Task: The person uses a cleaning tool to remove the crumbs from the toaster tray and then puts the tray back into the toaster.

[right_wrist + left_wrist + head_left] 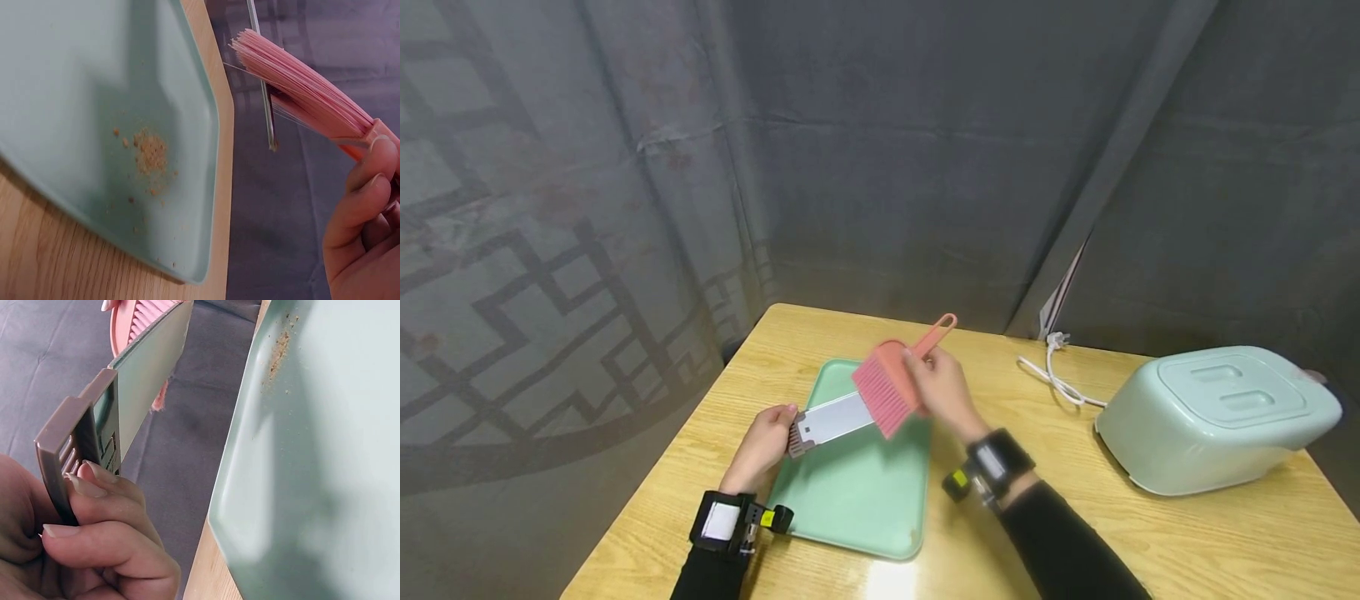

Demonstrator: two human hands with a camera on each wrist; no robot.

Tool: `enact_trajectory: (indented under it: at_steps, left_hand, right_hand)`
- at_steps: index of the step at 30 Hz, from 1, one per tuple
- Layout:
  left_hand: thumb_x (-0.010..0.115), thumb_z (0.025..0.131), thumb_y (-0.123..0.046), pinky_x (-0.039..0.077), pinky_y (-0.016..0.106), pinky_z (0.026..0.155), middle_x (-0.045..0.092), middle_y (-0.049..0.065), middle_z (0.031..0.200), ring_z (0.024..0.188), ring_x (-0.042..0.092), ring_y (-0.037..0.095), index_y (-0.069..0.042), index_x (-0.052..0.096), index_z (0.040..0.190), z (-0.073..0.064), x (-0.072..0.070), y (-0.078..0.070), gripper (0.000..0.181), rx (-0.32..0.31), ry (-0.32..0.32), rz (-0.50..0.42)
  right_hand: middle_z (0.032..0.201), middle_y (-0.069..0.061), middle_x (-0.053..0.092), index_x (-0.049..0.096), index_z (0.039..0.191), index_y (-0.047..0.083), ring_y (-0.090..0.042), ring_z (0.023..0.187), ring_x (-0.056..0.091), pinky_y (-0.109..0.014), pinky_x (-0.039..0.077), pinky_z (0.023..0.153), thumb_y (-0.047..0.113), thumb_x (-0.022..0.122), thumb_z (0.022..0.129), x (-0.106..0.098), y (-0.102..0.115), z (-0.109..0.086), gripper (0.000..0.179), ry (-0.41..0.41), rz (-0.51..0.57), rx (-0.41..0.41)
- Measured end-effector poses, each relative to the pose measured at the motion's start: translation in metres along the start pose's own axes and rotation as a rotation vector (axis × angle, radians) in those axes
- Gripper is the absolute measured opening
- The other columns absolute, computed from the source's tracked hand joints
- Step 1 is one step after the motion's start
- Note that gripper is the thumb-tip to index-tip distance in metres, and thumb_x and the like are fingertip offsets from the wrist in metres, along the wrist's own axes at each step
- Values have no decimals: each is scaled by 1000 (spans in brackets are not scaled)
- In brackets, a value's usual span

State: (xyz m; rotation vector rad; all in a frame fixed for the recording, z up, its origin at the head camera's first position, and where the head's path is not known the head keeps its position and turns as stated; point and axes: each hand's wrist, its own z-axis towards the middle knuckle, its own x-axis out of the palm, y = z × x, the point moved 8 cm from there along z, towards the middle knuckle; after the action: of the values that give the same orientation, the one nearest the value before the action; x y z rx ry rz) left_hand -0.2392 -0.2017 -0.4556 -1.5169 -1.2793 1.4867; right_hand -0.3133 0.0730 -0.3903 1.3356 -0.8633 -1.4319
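Observation:
My left hand (762, 443) grips the brown-grey handle end of a flat metal crumb tray (837, 417), raised above a mint-green serving tray (861, 504). In my right hand (946, 392) is a small pink hand brush (895, 377), gripped where its head meets the looped handle. The pink bristles (306, 81) lie over the far end of the crumb tray. Tan crumbs (150, 153) are gathered in a small heap on the serving tray near one edge, with finer specks scattered around.
A mint-green toaster (1195, 433) with a lid on top stands at the right of the wooden table (1045, 517). Its white cord and plug (1060, 379) lie behind it. Grey curtains (925, 167) hang beyond the table's back edge.

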Motion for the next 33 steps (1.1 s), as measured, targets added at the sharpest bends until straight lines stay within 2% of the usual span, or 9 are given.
enact_trajectory:
  at_steps: [10, 15, 26, 33]
  left_hand:
    - [38, 111, -23, 40, 33, 67, 60, 11, 91, 80, 54, 21, 10, 63, 114, 2, -2, 0, 41, 5, -7, 27]
    - [38, 112, -24, 40, 33, 68, 61, 11, 92, 82, 54, 22, 9, 64, 115, 1, -2, 0, 43, 6, -8, 44]
    - [38, 111, -21, 41, 31, 65, 59, 12, 91, 80, 53, 21, 11, 62, 116, 2, -3, 2, 40, 22, -17, 48]
    - [40, 111, -20, 42, 31, 63, 60, 12, 89, 77, 54, 20, 12, 62, 115, 2, -2, 1, 40, 31, -14, 25]
  right_hand:
    - [85, -16, 66, 63, 117, 5, -21, 53, 59, -37, 50, 43, 42, 56, 104, -16, -5, 3, 40, -49, -40, 17]
    - [89, -16, 66, 63, 120, 6, -21, 57, 60, -36, 50, 44, 42, 55, 104, -20, -7, 4, 40, -60, -39, 33]
    - [87, -14, 64, 64, 116, 5, -20, 61, 59, -34, 50, 49, 41, 55, 105, -25, -12, 7, 38, -101, -66, 43]
    - [82, -13, 62, 64, 112, 3, -19, 58, 57, -33, 48, 48, 40, 55, 105, -27, -13, 8, 39, -118, -69, 35]
